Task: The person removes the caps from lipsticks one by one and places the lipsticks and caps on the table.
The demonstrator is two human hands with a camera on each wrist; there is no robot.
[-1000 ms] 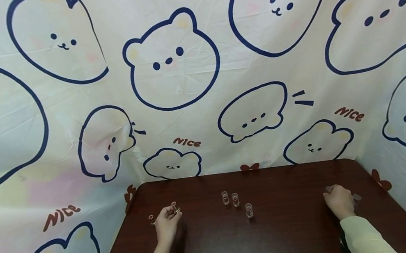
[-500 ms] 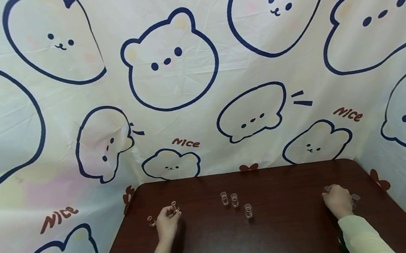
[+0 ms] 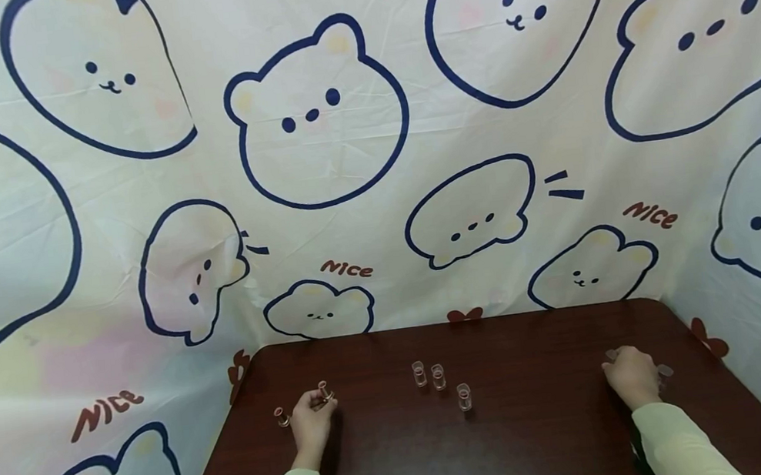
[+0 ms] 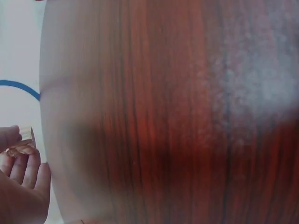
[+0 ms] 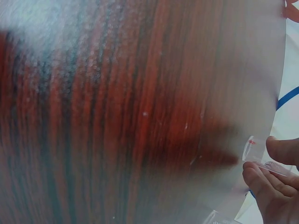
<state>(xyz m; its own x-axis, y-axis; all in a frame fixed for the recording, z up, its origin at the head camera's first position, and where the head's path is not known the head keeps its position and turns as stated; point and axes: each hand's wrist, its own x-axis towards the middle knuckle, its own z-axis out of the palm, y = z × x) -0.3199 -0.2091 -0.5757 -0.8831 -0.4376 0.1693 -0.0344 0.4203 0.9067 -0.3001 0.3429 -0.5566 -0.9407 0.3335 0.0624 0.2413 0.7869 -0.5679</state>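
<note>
In the head view my left hand [image 3: 312,429] pinches a small coppery, see-through cup [image 3: 325,391] above the table's left side. The left wrist view shows that thumb and fingers around the gold-tinted cup [image 4: 27,136]. A similar coppery cup [image 3: 282,416] stands just left of this hand. On the right side, my right hand [image 3: 632,377] holds a small clear cup [image 5: 253,148] between thumb and fingers, mostly hidden by the hand in the head view. Another clear cup [image 3: 665,373] is right beside that hand, partly covered by it.
Three small clear cups stand mid-table: a left one [image 3: 419,373], a middle one [image 3: 438,377] and a nearer right one [image 3: 464,397]. Beneath everything is a dark brown wooden table [image 3: 514,448]. A cartoon-printed cloth [image 3: 372,153] encloses its back and sides.
The left hand has dipped very slightly with its cup and shows a bit more of the standing coppery cup. The right hand keeps its place; the whole head view shifts slightly.
</note>
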